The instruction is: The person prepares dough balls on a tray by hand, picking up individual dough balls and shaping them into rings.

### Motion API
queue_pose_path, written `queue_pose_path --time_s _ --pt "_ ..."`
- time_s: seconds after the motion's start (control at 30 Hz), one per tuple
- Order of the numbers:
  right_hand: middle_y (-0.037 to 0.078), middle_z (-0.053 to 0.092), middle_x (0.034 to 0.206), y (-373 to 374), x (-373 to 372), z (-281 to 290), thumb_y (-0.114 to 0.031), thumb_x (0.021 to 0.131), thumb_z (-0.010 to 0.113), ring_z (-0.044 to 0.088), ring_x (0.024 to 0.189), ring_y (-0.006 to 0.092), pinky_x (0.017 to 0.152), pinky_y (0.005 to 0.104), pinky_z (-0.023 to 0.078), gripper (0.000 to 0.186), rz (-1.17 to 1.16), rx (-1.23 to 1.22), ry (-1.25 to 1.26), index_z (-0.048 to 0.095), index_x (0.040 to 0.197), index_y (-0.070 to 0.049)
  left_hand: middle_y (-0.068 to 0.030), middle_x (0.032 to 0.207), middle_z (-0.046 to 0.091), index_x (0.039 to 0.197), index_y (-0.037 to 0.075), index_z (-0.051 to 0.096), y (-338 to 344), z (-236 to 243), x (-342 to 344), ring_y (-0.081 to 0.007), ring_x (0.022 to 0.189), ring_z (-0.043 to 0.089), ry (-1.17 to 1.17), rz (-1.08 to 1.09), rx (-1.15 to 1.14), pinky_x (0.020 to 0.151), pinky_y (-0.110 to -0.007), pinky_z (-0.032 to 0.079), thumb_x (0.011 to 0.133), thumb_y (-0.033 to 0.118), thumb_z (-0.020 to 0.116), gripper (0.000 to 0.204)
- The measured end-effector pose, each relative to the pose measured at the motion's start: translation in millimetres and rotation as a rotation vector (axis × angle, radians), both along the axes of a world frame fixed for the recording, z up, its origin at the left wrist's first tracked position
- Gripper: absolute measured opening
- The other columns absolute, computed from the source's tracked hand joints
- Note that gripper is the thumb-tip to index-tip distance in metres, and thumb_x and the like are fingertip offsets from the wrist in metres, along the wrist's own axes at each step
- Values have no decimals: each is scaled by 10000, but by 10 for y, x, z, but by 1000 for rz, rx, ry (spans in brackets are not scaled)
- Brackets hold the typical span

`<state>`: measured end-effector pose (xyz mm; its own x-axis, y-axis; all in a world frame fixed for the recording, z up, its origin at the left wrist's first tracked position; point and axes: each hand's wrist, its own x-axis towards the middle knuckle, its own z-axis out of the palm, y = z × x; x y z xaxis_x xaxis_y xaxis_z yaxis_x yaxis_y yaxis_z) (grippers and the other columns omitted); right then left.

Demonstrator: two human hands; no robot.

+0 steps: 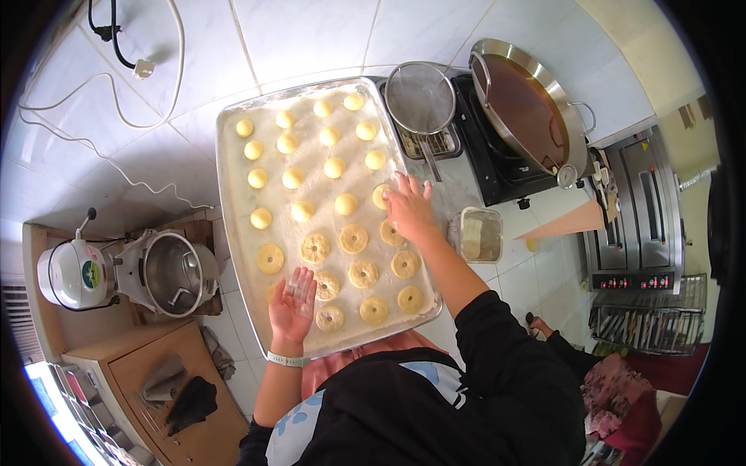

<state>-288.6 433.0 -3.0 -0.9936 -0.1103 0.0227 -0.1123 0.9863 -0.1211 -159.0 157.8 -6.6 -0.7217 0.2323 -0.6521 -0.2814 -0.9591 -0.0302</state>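
Note:
A large metal baking tray (223,167) dusted with flour lies before me. Across its far part sit rows of round, pale yellow dough balls (334,168); nearer me are flattened dough rings (353,272) with small centre holes. My right hand (410,208) is at the tray's right edge, its fingers apart. Its fingertips touch a dough piece (378,197), which they partly cover. Over the near left of the tray, my left hand (292,304) is held palm up, flour on its outstretched fingers, holding nothing. Another dough piece (271,293) shows partly behind it.
Right of the tray are a mesh strainer (420,97), a clear container (481,235) and a wide pan of brown liquid (528,109) on a black stove (489,175). A mixer bowl (172,273) stands left, above a wooden cabinet (175,388). Another person (614,388) is at lower right.

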Motion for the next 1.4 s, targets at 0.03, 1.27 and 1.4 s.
queue_pose_path --time_s 0.03,1.27,1.4 --pt "51 452 1257 -20 25 -9 -154 814 570 380 1192 233 1027 543 235 176 -6 -1 3 656 968 -142 -159 1198 559 1197 -50 478 4 3 9 -262 1155 520 -7 6 5 1017 -391 414 934 192 433 360" --pt "215 491 1244 -1703 2310 859 -142 826 588 500 1122 333 891 414 407 354 -430 -1112 205 493 1146 -23 -89 999 621 1025 -22 576 -188 536 136 -140 890 600 890 -887 -583 790 -266 488 919 165 553 216" --pt "188 607 1008 -1732 2535 895 -110 835 590 597 929 328 792 352 468 321 -558 -1198 266 535 1140 -26 -94 1027 619 1049 -44 575 -237 665 293 -132 910 588 978 -1090 -567 809 -266 476 909 125 563 221"
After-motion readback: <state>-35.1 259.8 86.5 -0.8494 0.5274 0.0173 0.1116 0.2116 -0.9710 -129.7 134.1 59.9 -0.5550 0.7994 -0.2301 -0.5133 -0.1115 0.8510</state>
